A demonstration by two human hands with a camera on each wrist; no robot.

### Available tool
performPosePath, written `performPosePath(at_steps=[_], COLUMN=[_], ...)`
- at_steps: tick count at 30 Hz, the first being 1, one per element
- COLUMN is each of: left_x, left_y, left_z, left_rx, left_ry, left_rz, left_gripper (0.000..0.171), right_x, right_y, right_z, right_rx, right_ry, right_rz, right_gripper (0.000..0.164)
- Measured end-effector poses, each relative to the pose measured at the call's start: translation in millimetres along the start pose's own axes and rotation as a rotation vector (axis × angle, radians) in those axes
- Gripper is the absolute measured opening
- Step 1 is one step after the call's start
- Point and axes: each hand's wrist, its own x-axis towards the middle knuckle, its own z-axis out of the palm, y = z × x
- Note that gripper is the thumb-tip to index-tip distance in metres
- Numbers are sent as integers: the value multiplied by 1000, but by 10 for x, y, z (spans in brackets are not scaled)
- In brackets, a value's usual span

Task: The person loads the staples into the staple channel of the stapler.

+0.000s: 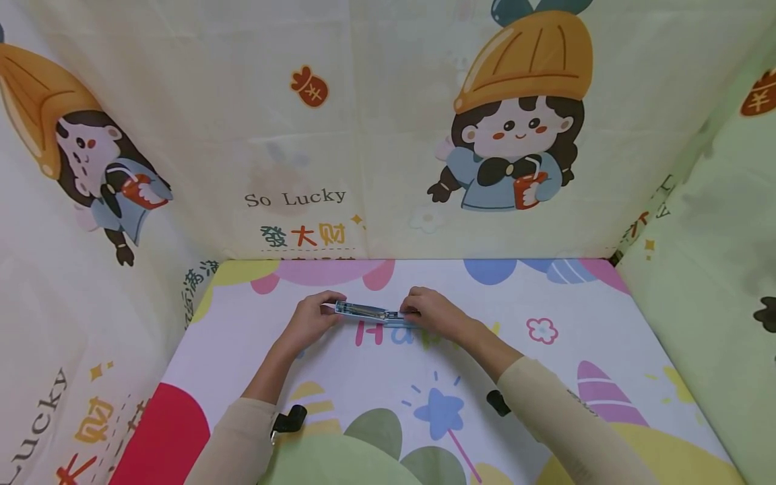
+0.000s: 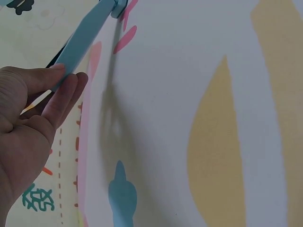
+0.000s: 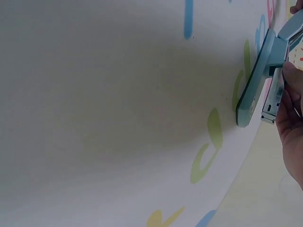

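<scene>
A light blue stapler [image 1: 364, 311] is folded open above the patterned tabletop, between both hands. At its left end, my left hand [image 1: 312, 323] pinches the blue top cover [image 2: 83, 40] between thumb and fingers, as the left wrist view shows. On the other side, my right hand [image 1: 436, 313] pinches the metal staple channel [image 3: 273, 97]. The blue base [image 3: 255, 80] stands apart from the channel at an angle in the right wrist view. The right fingers partly hide the hinge end in the head view. Whether staples lie in the channel, I cannot tell.
The tabletop [image 1: 242, 337] has a printed cartoon cover with letters under the stapler. Cream cloth walls [image 1: 394, 148] with printed figures close off the back and both sides. Black wrist-worn devices [image 1: 289, 419] stick out near the sleeves.
</scene>
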Motion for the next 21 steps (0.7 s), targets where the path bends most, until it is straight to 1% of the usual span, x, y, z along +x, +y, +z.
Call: performPosePath(at_steps=[7, 13, 21], left_x=[2, -1, -2], left_y=[7, 12, 16], left_z=[-2, 1, 2], left_rx=[7, 10, 11], left_ry=[2, 1, -1], left_rz=[8, -8, -6], left_gripper=[39, 41, 41], right_x=[-8, -21, -22], right_y=[-6, -5, 0], right_z=[11, 15, 24], right_rx=[-6, -7, 27], right_ry=[14, 39, 27], right_rz=[-7, -35, 11], right_gripper=[17, 15, 17])
